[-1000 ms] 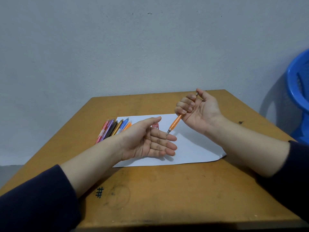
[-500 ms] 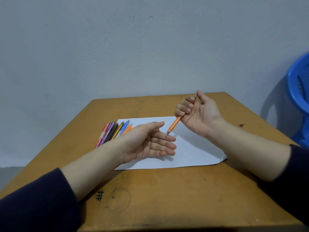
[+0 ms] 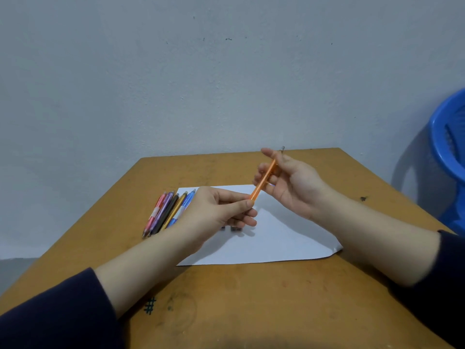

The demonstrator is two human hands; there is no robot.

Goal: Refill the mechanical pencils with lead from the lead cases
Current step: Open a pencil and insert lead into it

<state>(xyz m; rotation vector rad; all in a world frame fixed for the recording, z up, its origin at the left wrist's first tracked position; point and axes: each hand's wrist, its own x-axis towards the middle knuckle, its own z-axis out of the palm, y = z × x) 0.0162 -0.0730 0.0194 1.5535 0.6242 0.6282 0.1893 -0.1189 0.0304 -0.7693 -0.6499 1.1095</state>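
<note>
A wooden table (image 3: 251, 298) fills the lower half of the view, its far edge against a plain grey wall (image 3: 201, 84) and its left and right edges running towards the viewer. Bare tabletop lies open in front of the arms and beyond the paper. A blue plastic chair (image 3: 449, 152) stands just off the right edge. The tabletop is orange-brown, scuffed and stained, with a small hash mark (image 3: 150, 305) drawn near the left forearm. A smooth white sheet of paper (image 3: 276, 238) lies flat in the middle, its near right corner curled up. Along its left side a row of slim mechanical pencils (image 3: 166, 212) in pink, purple, dark, yellow and blue lies side by side, touching. Two small dark shapes (image 3: 235, 228) sit on the paper just beneath the left hand, too blurred to identify. Both forearms, in dark sleeves (image 3: 50, 311), reach in from the near corners. An orange pencil (image 3: 264, 180) is held above the paper, tilted, between both hands. The left hand (image 3: 214, 212) pinches its lower end between thumb and forefinger. The right hand (image 3: 292, 185), palm towards the viewer, grasps its upper part with loosely curled fingers.
</note>
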